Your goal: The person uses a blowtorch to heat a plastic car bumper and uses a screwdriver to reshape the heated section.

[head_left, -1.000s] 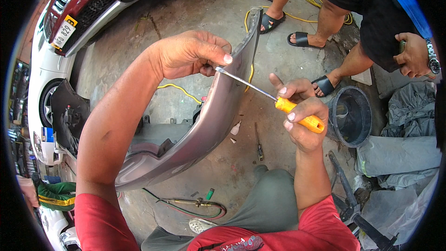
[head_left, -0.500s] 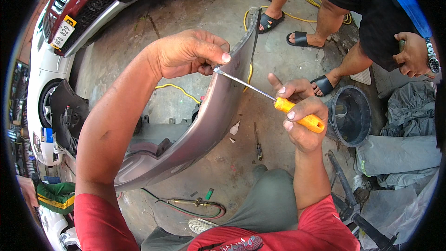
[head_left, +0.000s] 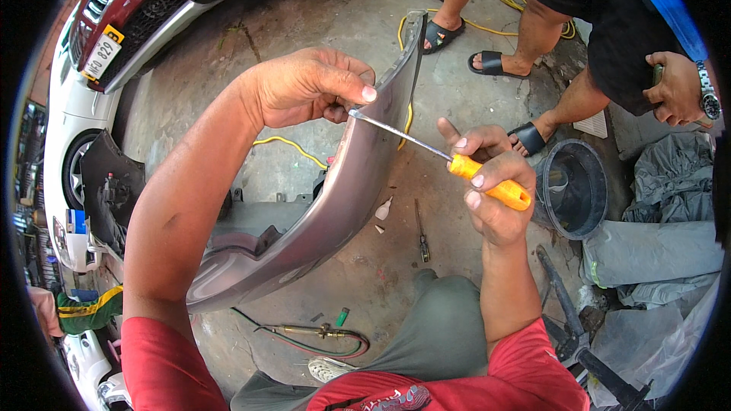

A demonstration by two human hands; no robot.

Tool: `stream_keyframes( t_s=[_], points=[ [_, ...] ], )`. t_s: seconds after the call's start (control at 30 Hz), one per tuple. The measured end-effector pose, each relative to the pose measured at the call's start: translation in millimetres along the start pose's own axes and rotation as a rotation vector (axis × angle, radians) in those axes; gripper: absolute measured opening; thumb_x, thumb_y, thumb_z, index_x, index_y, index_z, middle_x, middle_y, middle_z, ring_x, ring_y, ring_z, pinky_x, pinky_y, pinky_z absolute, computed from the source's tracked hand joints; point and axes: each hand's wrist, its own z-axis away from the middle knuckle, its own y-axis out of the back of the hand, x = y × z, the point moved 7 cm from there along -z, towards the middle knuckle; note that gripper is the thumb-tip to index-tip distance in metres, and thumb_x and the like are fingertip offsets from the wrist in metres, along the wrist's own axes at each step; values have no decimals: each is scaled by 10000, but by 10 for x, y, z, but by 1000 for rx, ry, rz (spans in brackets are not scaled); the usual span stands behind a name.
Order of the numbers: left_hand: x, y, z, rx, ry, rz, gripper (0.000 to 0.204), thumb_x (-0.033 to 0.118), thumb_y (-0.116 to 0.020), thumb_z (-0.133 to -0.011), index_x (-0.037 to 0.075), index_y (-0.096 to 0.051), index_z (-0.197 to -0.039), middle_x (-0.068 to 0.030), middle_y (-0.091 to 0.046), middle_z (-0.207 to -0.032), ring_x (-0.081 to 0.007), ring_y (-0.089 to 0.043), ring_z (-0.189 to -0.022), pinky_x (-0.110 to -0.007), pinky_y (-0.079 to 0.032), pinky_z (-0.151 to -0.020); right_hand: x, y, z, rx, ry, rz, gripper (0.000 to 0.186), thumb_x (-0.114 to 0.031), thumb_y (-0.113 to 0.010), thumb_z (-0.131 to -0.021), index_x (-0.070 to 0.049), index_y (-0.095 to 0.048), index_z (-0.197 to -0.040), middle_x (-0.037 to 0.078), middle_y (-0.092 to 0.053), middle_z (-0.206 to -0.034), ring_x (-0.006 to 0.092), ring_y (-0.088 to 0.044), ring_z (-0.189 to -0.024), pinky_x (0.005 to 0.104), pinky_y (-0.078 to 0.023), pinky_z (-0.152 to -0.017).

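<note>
1. Against the two earlier views almost nothing has moved: the screwdriver shaft lies at the same slant, its tip at the same spot on the bumper edge, and both hands keep their grips. I judge the work at that spot on the edge is held steady and not finished
2. The left hand (head_left: 308, 91) is curled closed over the top edge of the grey bumper panel (head_left: 335, 205), thumb stretched flat along the outer face and the fingers folded behind it, pinching the edge. The panel curves away below this hand and toward the person's lap
3. Just to the right of the left thumb tip, the metal shaft of the screwdriver (head_left: 449, 161) meets the panel edge; whether the tip sits in a fastener I cannot tell
4. The right hand (head_left: 491, 190) is wrapped round the orange handle, index finger raised and pointing along the shaft, the other fingers closed on the grip
5. Below the right hand a small tool (head_left: 421, 232) lies on the concrete; to its right stands a dark bucket (head_left: 572, 190), and beyond it another person's hand (head_left: 674, 91) is closed round a small object
</note>
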Motion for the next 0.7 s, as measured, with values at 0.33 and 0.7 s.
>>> stream_keyframes(
  t_s=[0.33,0.7],
  points=[
    [-13,20,-7,-63,-1,29,208,276,-800,-872,120,-685,-796,49,-606,-750,-87,-519,-714,-258,-381,-668,15,6,2,10,-13,-56,221,19,-694,-798,-83,-683,-994,181,-610,-1219,285,-612,-1206,624,-318,-1239],
    [-28,27,-12,-63,0,39,208,276,-797,-873,119,-683,-798,46,-607,-752,-90,-506,-706,-260,-373,-669,60,41,10,43,-31,-115,224,-14,-705,-791,-73,-669,-1003,210,-616,-1227,312,-606,-1226,609,-318,-1239]
  ],
)
